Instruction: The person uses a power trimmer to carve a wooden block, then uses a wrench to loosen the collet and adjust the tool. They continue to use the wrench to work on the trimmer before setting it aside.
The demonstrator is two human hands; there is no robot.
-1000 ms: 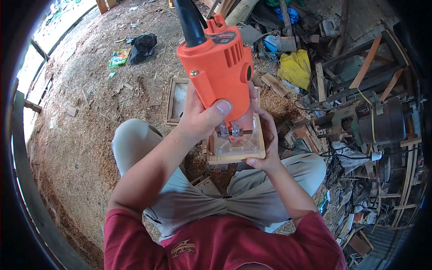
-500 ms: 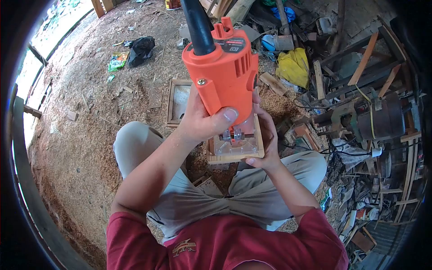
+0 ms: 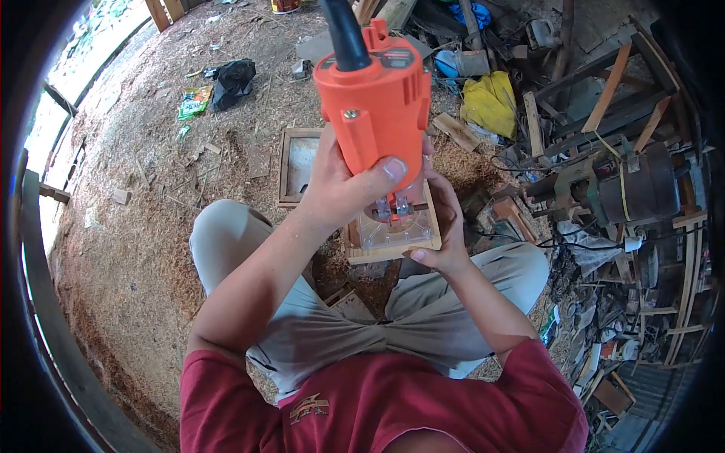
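My left hand (image 3: 351,181) is closed around the body of an orange trim router (image 3: 374,113), its thumb pressed across the front. A black cord sleeve rises from the router's top. Its clear plastic base (image 3: 396,235) sits over a small wooden frame (image 3: 377,257) above my lap. Gripping the right side of that frame is my right hand (image 3: 447,238), thumb on the near corner and fingers along the far side. The cutting bit and the frame's far part are hidden behind the router and my hands.
Beyond my knee, another wooden frame (image 3: 291,170) lies on the sawdust-covered ground. To the right are a dark motor (image 3: 649,185), cables and piled scrap wood. A yellow bag (image 3: 489,104) lies ahead right, a black plastic bag (image 3: 232,83) ahead left.
The router's top has shifted slightly right, and its body with the frame sits a little differently in view. Both hands keep their hold.
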